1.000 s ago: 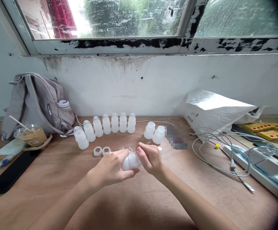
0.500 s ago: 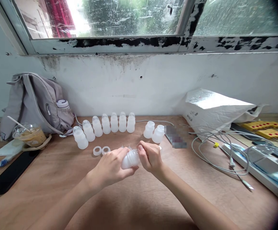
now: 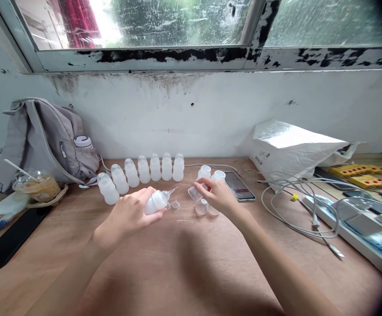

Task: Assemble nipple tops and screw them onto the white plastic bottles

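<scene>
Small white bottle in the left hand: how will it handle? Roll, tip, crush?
The bottle in the left hand looks translucent thin plastic and empty, so probably light and a bit squeezable. Its round body would likely roll if laid down on the table. The thin pointed nozzle seems the fragile part.

Small nozzle-tipped bottle and its clear cap, one in each of my hands

I hold the frosted white plastic bottle (image 3: 156, 203) in my left hand (image 3: 128, 216), tipped on its side above the wooden desk, its thin pointed nozzle aimed right and slightly up. My right hand (image 3: 218, 196) pinches a small clear cap (image 3: 193, 193) by its edge, tilted, just above two more clear caps (image 3: 201, 208) resting on the desk; bottle and cap stay apart.
</scene>
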`<state>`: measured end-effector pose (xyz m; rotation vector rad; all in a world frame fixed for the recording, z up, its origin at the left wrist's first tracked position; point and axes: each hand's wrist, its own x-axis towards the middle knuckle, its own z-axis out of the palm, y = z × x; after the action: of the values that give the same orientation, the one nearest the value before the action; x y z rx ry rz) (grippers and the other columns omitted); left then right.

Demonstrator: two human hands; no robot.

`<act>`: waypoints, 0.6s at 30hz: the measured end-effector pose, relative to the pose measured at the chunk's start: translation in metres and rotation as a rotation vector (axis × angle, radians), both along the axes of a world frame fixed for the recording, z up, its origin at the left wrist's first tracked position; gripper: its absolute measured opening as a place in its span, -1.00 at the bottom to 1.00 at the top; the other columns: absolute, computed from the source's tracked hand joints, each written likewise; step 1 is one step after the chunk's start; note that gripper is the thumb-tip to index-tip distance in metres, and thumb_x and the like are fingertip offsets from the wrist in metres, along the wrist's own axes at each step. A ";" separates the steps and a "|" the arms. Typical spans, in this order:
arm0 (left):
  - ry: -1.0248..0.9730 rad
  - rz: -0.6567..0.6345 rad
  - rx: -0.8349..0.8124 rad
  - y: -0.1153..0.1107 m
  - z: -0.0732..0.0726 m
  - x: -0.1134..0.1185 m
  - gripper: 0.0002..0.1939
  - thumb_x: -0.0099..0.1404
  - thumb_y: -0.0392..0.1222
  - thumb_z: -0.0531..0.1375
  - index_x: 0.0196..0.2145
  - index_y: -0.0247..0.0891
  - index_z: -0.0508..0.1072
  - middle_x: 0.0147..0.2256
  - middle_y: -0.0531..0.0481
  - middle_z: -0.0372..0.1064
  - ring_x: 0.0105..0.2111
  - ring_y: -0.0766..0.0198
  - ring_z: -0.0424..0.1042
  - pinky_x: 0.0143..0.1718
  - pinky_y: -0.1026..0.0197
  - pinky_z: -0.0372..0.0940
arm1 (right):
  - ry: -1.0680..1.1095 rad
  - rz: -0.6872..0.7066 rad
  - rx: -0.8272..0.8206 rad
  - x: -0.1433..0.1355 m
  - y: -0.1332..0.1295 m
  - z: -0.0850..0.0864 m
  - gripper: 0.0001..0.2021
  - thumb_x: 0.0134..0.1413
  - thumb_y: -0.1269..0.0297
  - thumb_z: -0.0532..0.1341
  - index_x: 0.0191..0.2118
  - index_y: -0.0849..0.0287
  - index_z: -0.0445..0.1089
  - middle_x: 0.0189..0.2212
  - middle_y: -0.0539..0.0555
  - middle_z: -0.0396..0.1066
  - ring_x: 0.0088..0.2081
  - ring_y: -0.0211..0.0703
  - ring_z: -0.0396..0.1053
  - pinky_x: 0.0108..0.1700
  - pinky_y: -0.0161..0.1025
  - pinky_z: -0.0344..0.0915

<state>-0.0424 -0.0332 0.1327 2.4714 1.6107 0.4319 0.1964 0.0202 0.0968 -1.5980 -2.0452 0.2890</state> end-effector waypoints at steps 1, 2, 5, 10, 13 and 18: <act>0.009 0.006 0.005 0.000 0.001 0.000 -0.75 0.20 0.04 0.02 -0.29 -0.18 0.26 -0.37 0.04 0.33 -0.40 0.20 0.36 -0.46 0.26 0.14 | -0.043 0.017 -0.035 -0.002 0.001 -0.005 -0.73 0.09 0.14 0.01 -0.39 0.14 0.38 -0.58 -0.01 0.34 -0.49 -0.21 0.27 -0.47 -0.35 0.03; 0.017 0.009 0.008 -0.001 0.001 0.000 -0.74 0.21 0.05 0.02 -0.30 -0.18 0.26 -0.38 0.04 0.32 -0.40 0.21 0.36 -0.47 0.26 0.14 | -0.088 0.029 -0.062 -0.004 0.003 -0.010 -0.74 0.09 0.15 0.03 -0.36 0.15 0.39 -0.55 0.02 0.38 -0.45 -0.18 0.30 -0.45 -0.34 0.05; 0.041 0.005 0.008 -0.001 -0.001 0.001 -0.73 0.21 0.07 0.00 -0.31 -0.19 0.25 -0.39 0.04 0.32 -0.43 0.22 0.36 -0.49 0.27 0.12 | -0.234 0.024 -0.099 -0.008 0.008 -0.030 -0.75 0.08 0.15 0.06 -0.31 0.16 0.40 -0.45 0.08 0.44 -0.34 -0.09 0.34 -0.40 -0.31 0.07; 0.065 -0.016 0.007 0.001 -0.007 0.001 -0.71 0.21 0.10 -0.01 -0.35 -0.18 0.22 -0.40 0.05 0.32 -0.46 0.23 0.34 -0.52 0.27 0.08 | -0.434 0.026 -0.108 -0.011 0.014 -0.052 -0.74 0.06 0.13 0.08 -0.26 0.17 0.39 -0.39 0.13 0.46 -0.25 0.00 0.34 -0.33 -0.24 0.08; 0.080 -0.018 0.011 0.002 -0.009 0.000 -0.70 0.22 0.11 -0.02 -0.35 -0.19 0.22 -0.40 0.05 0.32 -0.46 0.22 0.35 -0.53 0.27 0.07 | -0.481 0.047 -0.111 -0.013 0.012 -0.056 -0.76 0.04 0.14 0.12 -0.24 0.16 0.38 -0.34 0.13 0.46 -0.19 0.03 0.31 -0.27 -0.19 0.08; 0.100 -0.017 0.015 0.003 -0.012 0.001 -0.69 0.22 0.12 -0.03 -0.33 -0.19 0.22 -0.39 0.04 0.33 -0.44 0.20 0.37 -0.52 0.26 0.09 | -0.531 0.043 -0.100 -0.011 0.010 -0.055 -0.77 0.04 0.14 0.14 -0.26 0.17 0.38 -0.33 0.15 0.45 -0.17 0.05 0.29 -0.23 -0.15 0.09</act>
<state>-0.0417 -0.0304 0.1210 2.5533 1.6271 0.3240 0.1854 0.0297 0.0419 -1.8391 -2.4907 -0.0280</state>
